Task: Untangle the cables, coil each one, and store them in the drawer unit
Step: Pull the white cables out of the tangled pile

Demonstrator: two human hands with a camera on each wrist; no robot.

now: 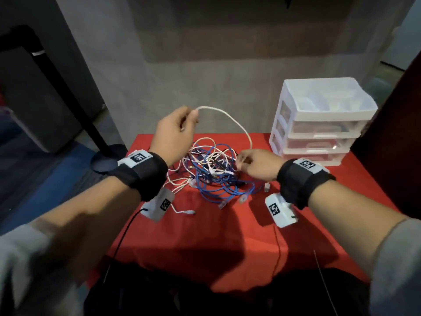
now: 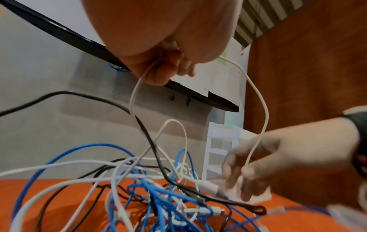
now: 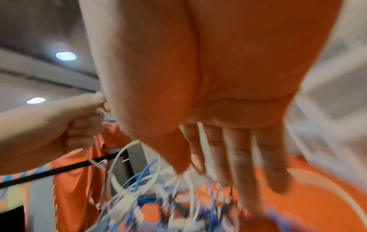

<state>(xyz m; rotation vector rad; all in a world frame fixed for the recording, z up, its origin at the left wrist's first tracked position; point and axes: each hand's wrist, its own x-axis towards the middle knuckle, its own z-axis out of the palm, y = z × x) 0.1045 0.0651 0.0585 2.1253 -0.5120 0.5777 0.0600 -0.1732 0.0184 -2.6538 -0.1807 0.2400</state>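
A tangle of blue, white and black cables (image 1: 216, 176) lies on the red cloth (image 1: 227, 236). My left hand (image 1: 190, 118) is raised above its left side and pinches one white cable (image 1: 230, 117) near its end. That cable arcs over to my right hand (image 1: 242, 160), which pinches it between thumb and fingers just above the tangle. In the left wrist view, the white cable (image 2: 260, 100) hangs from my left hand (image 2: 160, 67) down to my right hand (image 2: 246, 169). The white drawer unit (image 1: 319, 110) stands at the back right with its drawers closed.
A black stand with a round base (image 1: 109, 158) rises just off the table's left edge. A loose white plug end (image 1: 186, 212) lies at the front left of the tangle. A dark panel (image 1: 398, 106) stands right of the drawer unit.
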